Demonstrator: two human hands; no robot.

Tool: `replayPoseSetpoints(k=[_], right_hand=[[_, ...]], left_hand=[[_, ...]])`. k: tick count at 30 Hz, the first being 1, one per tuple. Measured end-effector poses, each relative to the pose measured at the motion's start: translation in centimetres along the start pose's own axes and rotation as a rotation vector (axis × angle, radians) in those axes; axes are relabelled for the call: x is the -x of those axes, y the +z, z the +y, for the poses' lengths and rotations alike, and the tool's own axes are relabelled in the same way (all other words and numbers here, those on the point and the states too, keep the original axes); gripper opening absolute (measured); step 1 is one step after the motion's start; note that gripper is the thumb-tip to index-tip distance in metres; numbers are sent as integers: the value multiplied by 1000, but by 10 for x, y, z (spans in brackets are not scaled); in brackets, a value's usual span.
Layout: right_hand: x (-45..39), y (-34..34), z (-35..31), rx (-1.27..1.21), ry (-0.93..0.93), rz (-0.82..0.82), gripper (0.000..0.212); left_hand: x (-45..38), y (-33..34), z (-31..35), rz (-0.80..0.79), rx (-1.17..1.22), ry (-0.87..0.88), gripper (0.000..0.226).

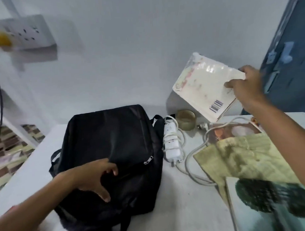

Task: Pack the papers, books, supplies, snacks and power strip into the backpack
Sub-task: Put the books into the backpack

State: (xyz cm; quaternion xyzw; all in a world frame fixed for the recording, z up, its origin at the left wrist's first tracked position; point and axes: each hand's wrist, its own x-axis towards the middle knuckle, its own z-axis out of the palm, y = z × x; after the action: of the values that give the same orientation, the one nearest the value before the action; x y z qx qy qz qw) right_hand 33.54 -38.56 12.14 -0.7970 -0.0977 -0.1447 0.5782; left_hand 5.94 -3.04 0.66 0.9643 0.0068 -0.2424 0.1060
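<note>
1 backpack (113, 142), 1 pwr strip (171, 142), 3 books (206, 89), 1 tape roll (185, 120).

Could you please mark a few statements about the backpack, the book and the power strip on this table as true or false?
1. The right hand holds a pale book up off the table. True.
2. The left hand holds the power strip. False: it rests on the black backpack; the strip lies untouched on the table.
3. The power strip lies just right of the backpack, with its cord wrapped round it. True.
4. The book's barcode faces the camera. True.
5. The roll of tape sits on top of the backpack. False: it stands on the table behind the power strip.
</note>
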Motion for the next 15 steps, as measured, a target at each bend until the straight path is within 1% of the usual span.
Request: replayPoseSetpoints(k=[2, 4, 6, 8, 9, 12, 13, 15], right_hand=[[16, 25, -12, -188, 56, -143, 32], [32, 45, -18, -331, 113, -290, 34], [47, 60, -22, -413, 156, -427, 32], [60, 72, -24, -453, 200, -536, 31], [66, 78, -25, -464, 222, -583, 30], [79, 83, -25, -480, 299, -724, 28], [82, 83, -24, -482, 328, -771, 27], [92, 82, -21, -518, 396, -873, 25]], left_hand=[[-2, 13, -7, 136, -35, 54, 63], [-2, 21, -13, 222, -26, 85, 54], [-4, 26, -19, 269, 29, 105, 39], [-4, 29, -25, 319, 103, 131, 23], [-4, 32, -28, 346, 132, 137, 18], [-6, 28, -29, 421, 232, 89, 12], [-6, 23, -31, 414, 306, 61, 12], [-3, 10, -35, 371, 507, 31, 21]])
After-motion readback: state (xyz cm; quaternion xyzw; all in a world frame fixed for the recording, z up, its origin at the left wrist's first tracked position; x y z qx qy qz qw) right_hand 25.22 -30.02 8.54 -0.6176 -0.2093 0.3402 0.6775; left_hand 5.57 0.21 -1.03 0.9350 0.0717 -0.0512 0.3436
